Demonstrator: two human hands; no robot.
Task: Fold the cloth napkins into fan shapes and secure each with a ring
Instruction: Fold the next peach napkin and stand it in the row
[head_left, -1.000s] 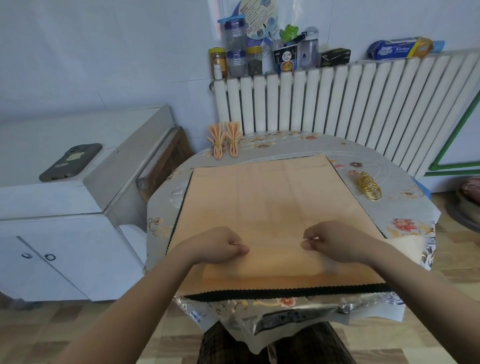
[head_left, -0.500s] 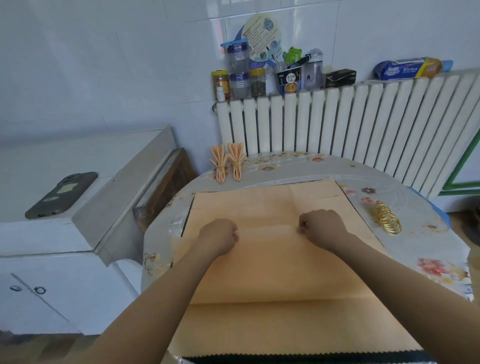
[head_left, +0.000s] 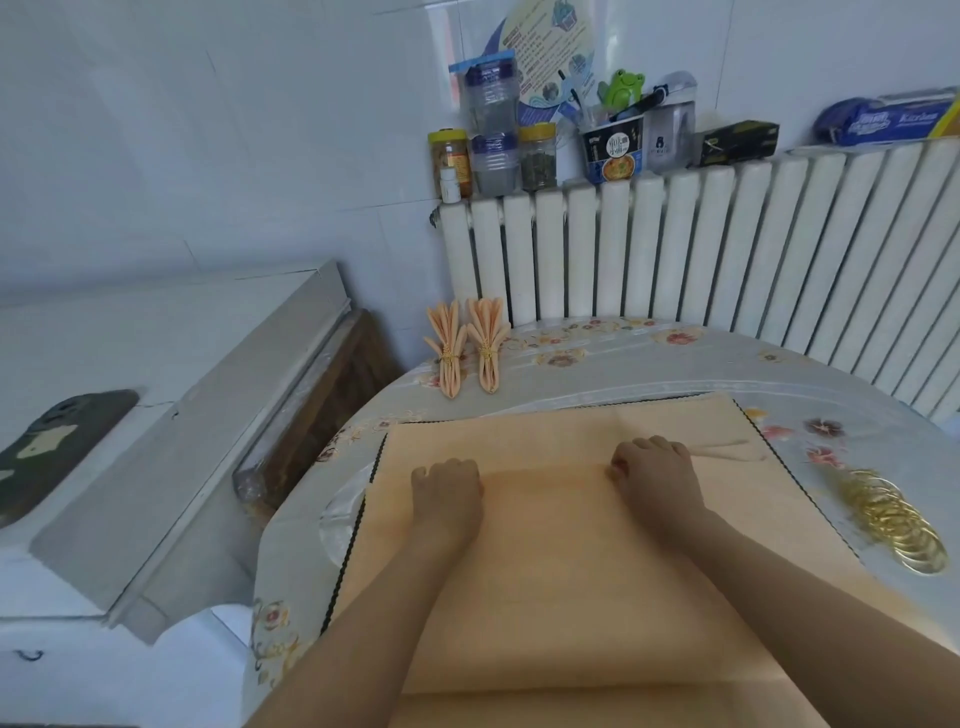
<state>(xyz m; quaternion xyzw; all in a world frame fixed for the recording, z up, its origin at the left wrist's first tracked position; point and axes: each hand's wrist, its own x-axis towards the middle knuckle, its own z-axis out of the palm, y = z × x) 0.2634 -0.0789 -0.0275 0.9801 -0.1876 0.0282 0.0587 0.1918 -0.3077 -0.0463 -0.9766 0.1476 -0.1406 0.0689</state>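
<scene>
Napkin (head_left: 561, 571): peach, flat, near edge doubled

Large peach cloth napkin (head_left: 571, 571): spread on round floral-covered surface (head_left: 649, 364), both hands on it. Two ringed peach fan-folded napkins (head_left: 467, 353): behind, far left. Pile of gold metal rings (head_left: 888, 519): right of napkin. White ribbed radiator (head_left: 727, 249): behind surface.

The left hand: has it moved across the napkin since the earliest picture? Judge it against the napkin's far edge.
Yes. The left hand, gripping the fold, has travelled away from the person towards the far edge of the napkin.
</scene>
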